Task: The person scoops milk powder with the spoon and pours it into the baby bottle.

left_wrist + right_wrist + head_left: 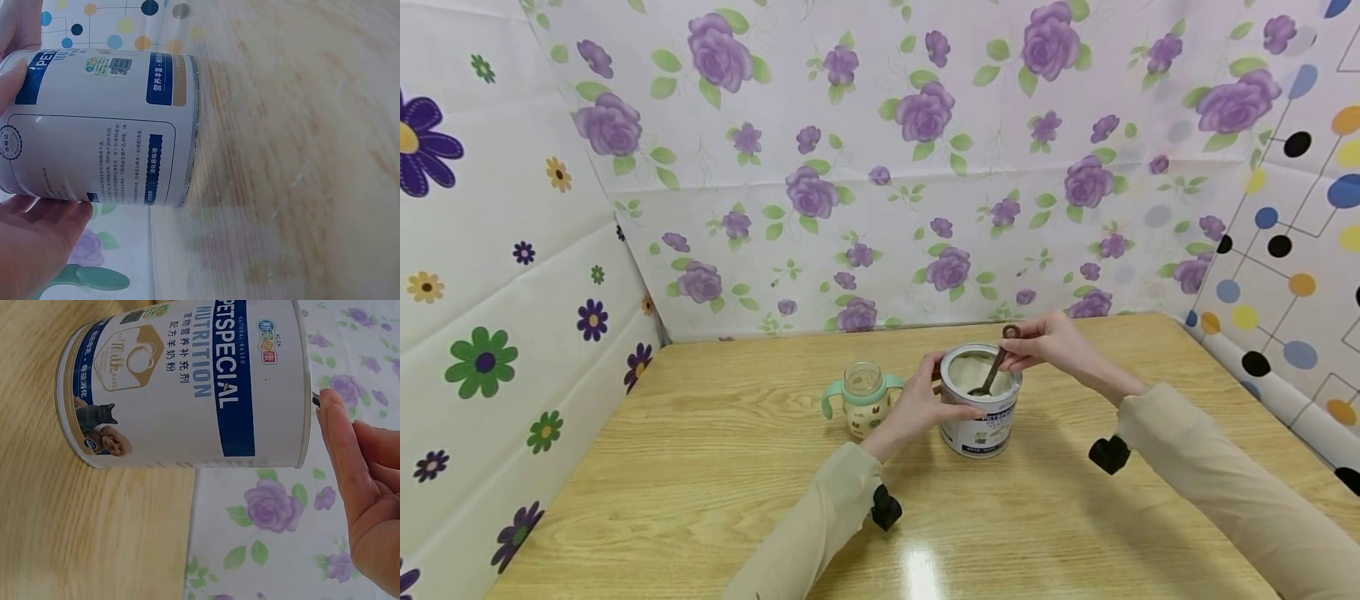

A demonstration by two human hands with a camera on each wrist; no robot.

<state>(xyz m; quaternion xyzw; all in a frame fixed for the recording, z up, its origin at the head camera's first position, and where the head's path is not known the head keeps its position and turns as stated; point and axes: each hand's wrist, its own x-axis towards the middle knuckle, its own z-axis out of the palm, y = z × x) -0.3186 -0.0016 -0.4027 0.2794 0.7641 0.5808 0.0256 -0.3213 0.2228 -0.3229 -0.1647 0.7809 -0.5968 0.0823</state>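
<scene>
A white and blue milk powder can [973, 439] stands upright and uncovered on the wooden table. My left hand [922, 406] grips it, thumb across the front and fingers round the far side, as the left wrist view of the can [112, 125] also shows. Between the fingertips of my right hand [1060, 346] is the handle of a dark brown spoon [996, 369], slanting down into the can, its lower end at the pale inside. In the right wrist view, the right hand [369, 481] is beside the can's rim, and most of the spoon is hidden.
Left of the can, close to my left wrist, stands a baby bottle [863, 410] with mint-green handles and an uncapped top. Flowered cloth [820, 250] hangs behind the wooden table [715, 467]; patterned sheets line both sides. A dark wrist camera [1109, 454] hangs below the right cuff.
</scene>
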